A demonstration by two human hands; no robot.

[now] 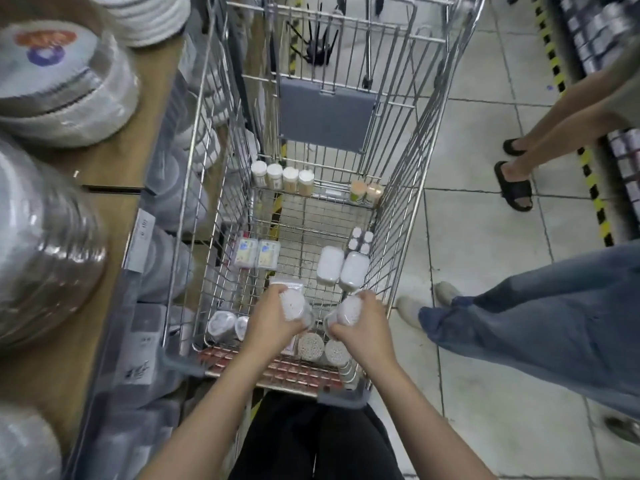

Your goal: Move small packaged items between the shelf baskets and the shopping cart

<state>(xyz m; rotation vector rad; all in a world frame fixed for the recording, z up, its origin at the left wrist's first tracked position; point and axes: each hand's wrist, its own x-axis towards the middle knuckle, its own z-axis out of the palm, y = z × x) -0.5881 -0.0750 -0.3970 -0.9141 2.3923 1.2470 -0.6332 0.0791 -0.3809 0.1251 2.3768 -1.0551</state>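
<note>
Both hands are curled round clear tubs of white cotton swabs, low inside the wire shopping cart (408, 188): the left hand (273, 315) grips one clear tub (294, 306) tilted towards the middle, and the right hand (362, 322) grips a second tub (346, 311) leaning the other way, the two tubs near each other but apart. Beneath the hands, against the near end of the cart, two round tubs of swabs (323, 346) lie with their white tips facing up, and two more clear tubs (228, 327) lie to the left. On the cart floor ahead sit two flat boxes with blue labels (256, 253) on the left and two white oblong cases (343, 270) on the right, with a pack of small white caps (362, 240) just beyond. A row of small jars (282, 177) stands along the far ledge below the grey seat flap (325, 114). Stacks of wrapped disposable plates (59, 98) fill the shelf on the left. Two other people's legs show on the tiled floor (485, 341) at right
</note>
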